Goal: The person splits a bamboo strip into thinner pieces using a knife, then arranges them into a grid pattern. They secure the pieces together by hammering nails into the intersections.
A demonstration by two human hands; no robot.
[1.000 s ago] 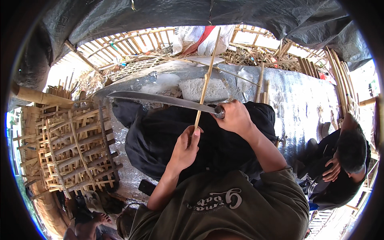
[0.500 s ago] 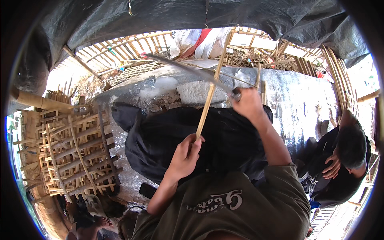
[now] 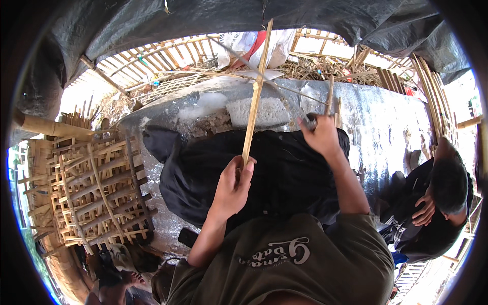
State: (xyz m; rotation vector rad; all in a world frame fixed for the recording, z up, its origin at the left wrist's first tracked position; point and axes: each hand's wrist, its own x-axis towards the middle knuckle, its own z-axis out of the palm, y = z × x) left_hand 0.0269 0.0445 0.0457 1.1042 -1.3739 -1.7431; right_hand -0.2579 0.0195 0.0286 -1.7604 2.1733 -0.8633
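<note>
My left hand (image 3: 233, 187), closed, grips the lower end of a long split bamboo strip (image 3: 254, 107). The strip rises in front of me, leaning slightly right, up to the dark sheeting. My right hand (image 3: 322, 136) is wrapped round the dark handle of a long-bladed knife (image 3: 239, 59). Its thin blade, blurred by motion, slants up and left and crosses the strip at about mid-length. Whether the edge touches the bamboo I cannot tell. Black cloth (image 3: 284, 168) covers my lap beneath both hands.
A grey stone block (image 3: 257, 112) lies beyond my lap on silvery sheeting (image 3: 381, 122). On the left stands a stack of bamboo lattice (image 3: 94, 188). Another person (image 3: 432, 203) sits at the right. Dark plastic (image 3: 229, 18) hangs overhead. A dark phone-like object (image 3: 187, 237) lies by my left forearm.
The bamboo strip now stands more upright, its top shifted left. My right hand has moved slightly right, and the knife blade points more steeply upward. Both hands keep their hold.
</note>
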